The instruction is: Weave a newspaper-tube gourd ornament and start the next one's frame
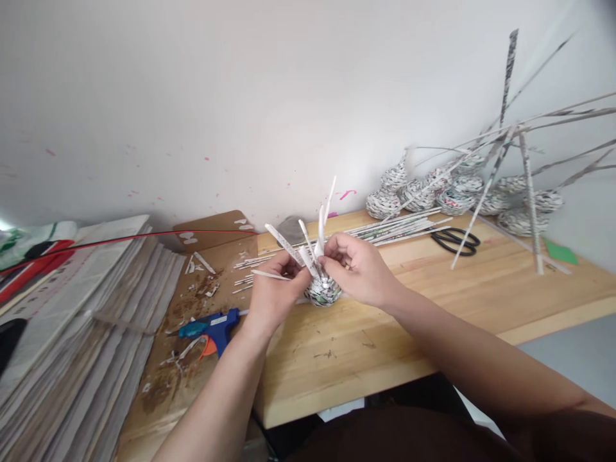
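Observation:
A small round woven paper piece [323,293] rests on the wooden table, with several white rolled paper strips [319,237] sticking up from its top. From the left, my left hand [279,285] is closed round the strips at their base. My right hand [353,266] pinches a strip on the right side, thumb against fingers. Both hands touch the top of the woven piece, and the fingertips partly hide where the strips meet it.
Paper rods [392,229] lie behind the hands. Black-handled scissors [455,241] and finished woven gourd shapes [412,194] stand right, with long rods jutting out. At left are a blue glue gun [217,327], paper scraps and a tall newspaper stack [96,346].

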The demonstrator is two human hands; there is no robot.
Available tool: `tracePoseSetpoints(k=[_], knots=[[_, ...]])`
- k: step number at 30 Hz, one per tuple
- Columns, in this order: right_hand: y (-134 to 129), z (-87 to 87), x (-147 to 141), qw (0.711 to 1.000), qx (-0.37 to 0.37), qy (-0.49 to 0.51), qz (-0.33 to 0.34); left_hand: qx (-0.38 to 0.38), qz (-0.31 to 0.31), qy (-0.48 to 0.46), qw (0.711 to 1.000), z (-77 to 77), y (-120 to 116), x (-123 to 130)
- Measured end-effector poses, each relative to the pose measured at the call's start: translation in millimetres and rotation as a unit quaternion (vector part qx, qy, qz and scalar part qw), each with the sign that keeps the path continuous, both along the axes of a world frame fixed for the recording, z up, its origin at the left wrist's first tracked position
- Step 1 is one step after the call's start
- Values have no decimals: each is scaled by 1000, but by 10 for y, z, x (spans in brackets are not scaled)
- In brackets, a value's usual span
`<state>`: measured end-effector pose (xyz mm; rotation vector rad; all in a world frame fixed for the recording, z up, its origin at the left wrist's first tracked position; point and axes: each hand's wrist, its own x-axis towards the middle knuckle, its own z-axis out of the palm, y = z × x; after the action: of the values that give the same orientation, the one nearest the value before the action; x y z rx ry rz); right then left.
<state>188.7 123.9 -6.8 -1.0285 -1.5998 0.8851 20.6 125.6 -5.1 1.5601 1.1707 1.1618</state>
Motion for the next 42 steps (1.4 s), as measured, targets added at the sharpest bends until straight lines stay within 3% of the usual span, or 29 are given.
tracePoseSetpoints(k=[7, 15, 22, 27, 36, 39, 42], knots=[[108, 38, -54, 985, -132, 109, -23, 27, 10, -29, 999, -51, 6, 11], [134, 175, -71, 969, -208, 128, -26, 57, 18, -30, 998, -49, 17, -1], [188, 154, -56, 976, -184, 118, -1, 116, -2, 14, 993, -88, 36, -44], [210, 72, 12, 972, -183, 145, 32, 130, -5, 32, 991, -21, 23, -45], [107, 151, 27, 958, -203, 185, 80, 23, -32, 23, 999, 56, -16, -44], [52, 161, -9, 971, -155, 153, 102, 18, -45, 31, 998, 75, -19, -42], [17, 137, -53, 992, -62, 98, 57, 24, -57, 40, 997, 108, -33, -38]])
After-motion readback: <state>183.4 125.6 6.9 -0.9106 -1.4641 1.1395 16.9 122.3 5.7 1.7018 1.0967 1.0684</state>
